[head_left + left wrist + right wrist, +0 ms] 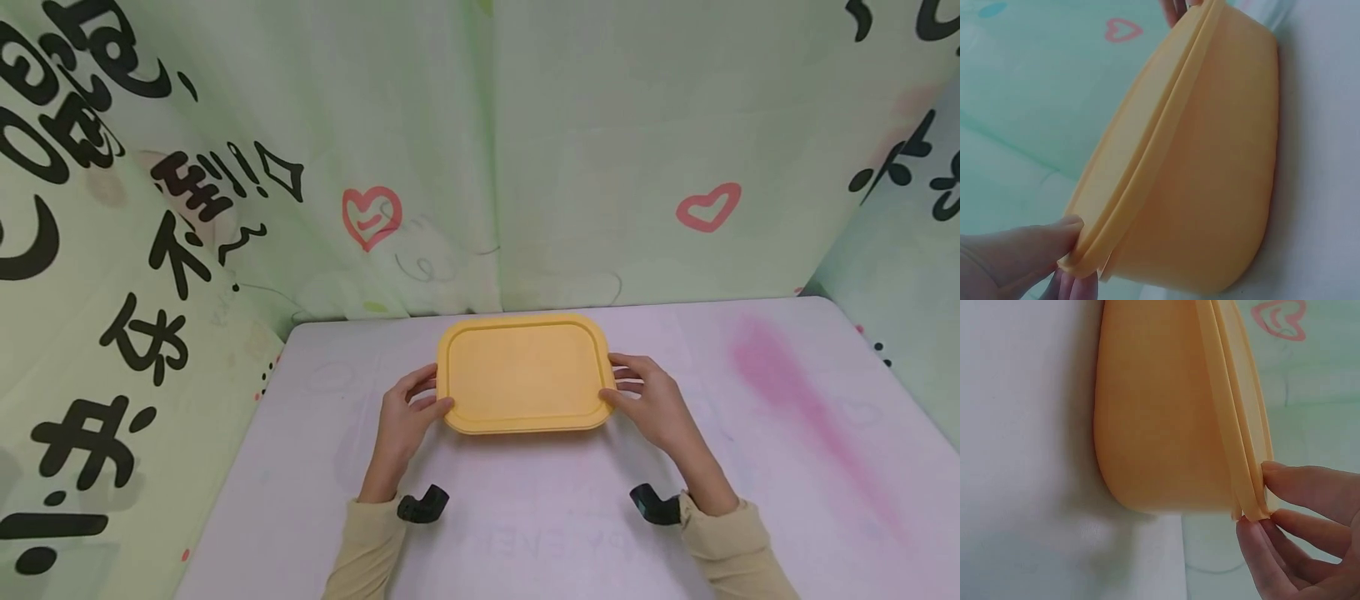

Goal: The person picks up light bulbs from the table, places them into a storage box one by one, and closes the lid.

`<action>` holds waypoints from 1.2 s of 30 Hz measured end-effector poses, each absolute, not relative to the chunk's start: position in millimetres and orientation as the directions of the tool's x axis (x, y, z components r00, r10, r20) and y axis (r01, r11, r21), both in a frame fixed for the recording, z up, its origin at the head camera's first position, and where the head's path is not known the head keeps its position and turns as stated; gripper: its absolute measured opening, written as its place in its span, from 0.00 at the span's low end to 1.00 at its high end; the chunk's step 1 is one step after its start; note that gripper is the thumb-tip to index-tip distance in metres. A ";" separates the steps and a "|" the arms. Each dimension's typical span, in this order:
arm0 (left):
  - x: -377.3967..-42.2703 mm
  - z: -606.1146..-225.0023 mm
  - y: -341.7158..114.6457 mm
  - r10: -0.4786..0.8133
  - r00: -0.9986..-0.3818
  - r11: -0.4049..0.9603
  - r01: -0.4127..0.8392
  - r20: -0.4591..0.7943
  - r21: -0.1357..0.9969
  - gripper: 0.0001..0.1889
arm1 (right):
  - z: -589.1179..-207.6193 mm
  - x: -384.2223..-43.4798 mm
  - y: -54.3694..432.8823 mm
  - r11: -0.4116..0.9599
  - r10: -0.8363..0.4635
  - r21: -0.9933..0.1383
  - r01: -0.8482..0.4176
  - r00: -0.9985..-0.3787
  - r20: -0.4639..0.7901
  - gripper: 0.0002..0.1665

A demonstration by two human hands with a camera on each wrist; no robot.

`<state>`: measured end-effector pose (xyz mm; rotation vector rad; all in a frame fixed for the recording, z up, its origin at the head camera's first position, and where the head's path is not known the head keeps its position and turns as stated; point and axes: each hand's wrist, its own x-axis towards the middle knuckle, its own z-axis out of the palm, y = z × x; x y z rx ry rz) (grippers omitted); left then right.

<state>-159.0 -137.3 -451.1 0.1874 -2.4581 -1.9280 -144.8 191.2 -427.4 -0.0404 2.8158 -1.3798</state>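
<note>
A yellow rectangular lid (525,375) with rounded corners tops a deep yellow plastic box (1210,162) on the table. At the lid's left end, the left hand (405,422) pinches the rim, thumb on top and fingers beneath. On the opposite end the right hand (654,406) grips the rim the same way. The right wrist view shows the thumb (1310,484) on the lid's upper face, with the other fingers curled under its edge. A narrow step shows between the lid's rim and the box wall below. The inside of the box is hidden.
The box stands toward the back of a pale table (540,533) with a pink smear (802,400) on its right. Behind hangs a light green curtain (600,150) with hearts and black lettering. Black wrist-camera mounts jut from both sleeves (367,542).
</note>
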 end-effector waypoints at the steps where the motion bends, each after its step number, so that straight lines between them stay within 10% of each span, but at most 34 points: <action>1: -159.9 -451.2 -137.0 -0.104 -0.993 0.234 -0.087 -0.064 0.968 0.30 | -427.3 -145.7 191.2 0.614 -0.026 -0.789 -0.020 -1.000 0.005 0.35; 36: -174.1 -466.0 -131.8 -0.141 -0.988 0.279 -0.108 -0.070 0.954 0.24 | -438.8 -158.0 192.1 0.635 -0.050 -0.772 -0.006 -0.998 -0.033 0.33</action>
